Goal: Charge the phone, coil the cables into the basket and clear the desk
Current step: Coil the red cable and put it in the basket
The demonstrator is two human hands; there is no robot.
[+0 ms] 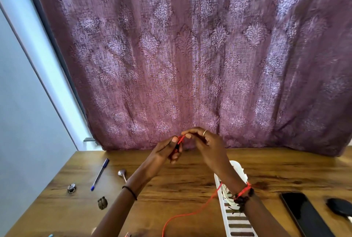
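Slack thin red cable (190, 213) trails at six o'clock past the white slatted plastic basket (223, 213) at five, while the left hand (168, 151) grips its coil and the right hand (206, 142) pinches it, so I fear it snags there.

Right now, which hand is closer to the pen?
Left. The left hand, holding the cable, is just right of the pen; the right hand is farther right.

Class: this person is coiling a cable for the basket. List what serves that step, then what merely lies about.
In use: red cable, left hand, right hand, white basket.
Lying about: blue pen, spoon, small metal piece, small brown object.
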